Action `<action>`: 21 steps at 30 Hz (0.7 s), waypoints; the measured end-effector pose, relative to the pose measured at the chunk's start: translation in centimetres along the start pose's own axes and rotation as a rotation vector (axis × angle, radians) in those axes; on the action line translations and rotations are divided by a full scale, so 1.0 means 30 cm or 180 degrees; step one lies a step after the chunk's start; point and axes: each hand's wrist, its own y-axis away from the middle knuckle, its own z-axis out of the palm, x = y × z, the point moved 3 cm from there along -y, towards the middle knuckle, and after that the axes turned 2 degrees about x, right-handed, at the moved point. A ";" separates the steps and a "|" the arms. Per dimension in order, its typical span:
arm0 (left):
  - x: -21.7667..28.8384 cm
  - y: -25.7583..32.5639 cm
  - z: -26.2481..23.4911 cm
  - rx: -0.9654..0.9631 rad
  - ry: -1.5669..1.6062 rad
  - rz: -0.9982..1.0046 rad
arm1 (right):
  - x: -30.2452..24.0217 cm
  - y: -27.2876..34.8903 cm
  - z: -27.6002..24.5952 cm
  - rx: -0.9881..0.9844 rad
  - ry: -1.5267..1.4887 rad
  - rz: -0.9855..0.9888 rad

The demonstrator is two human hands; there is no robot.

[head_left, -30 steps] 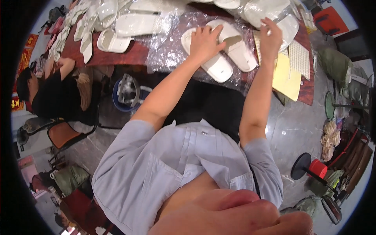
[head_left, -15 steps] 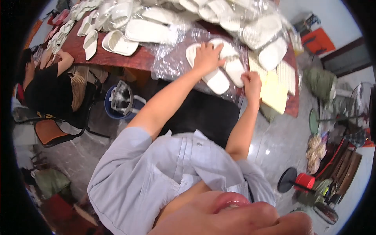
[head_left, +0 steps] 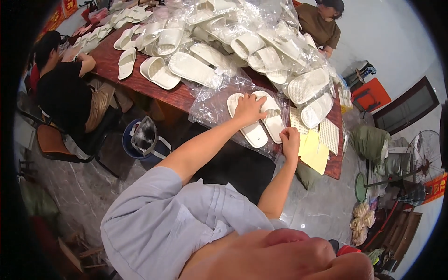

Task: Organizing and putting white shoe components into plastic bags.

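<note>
A pair of white slippers lies side by side on the clear plastic bag [head_left: 205, 109] at the table's front edge: a left slipper [head_left: 255, 135] and a right slipper [head_left: 274, 125]. My left hand [head_left: 249, 110] rests across their upper parts, fingers spread, covering the left one's strap. Beside the right slipper's heel, my right hand [head_left: 290, 140] is closed in a pinch; what sits between its fingertips is too small to make out. Just right of that hand lie yellow sheets [head_left: 313, 156] and a pale sheet with rows of small stickers [head_left: 329, 136].
A large heap of white slippers in clear plastic [head_left: 247, 44] covers the table's far side. Single slippers lie along the red-brown table [head_left: 105, 65]. A blue bucket [head_left: 133, 151] stands on the floor. One person [head_left: 65, 98] sits at left, another [head_left: 319, 23] is across the heap.
The view has tilted up, so the table sits lower and the person across it has come into sight. Both hands keep nearly the same places at the slippers.
</note>
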 end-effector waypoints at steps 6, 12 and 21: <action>0.015 0.002 0.008 -0.0030 -0.0055 -0.0018 | 0.015 0.013 0.015 0.0023 -0.0113 0.0210; -0.004 0.013 0.000 0.0068 0.0029 -0.0025 | 0.023 0.004 0.038 0.0013 0.0103 -0.0050; 0.000 0.002 0.013 0.0072 0.0053 -0.0038 | 0.040 0.020 0.023 -0.0139 -0.0244 0.0006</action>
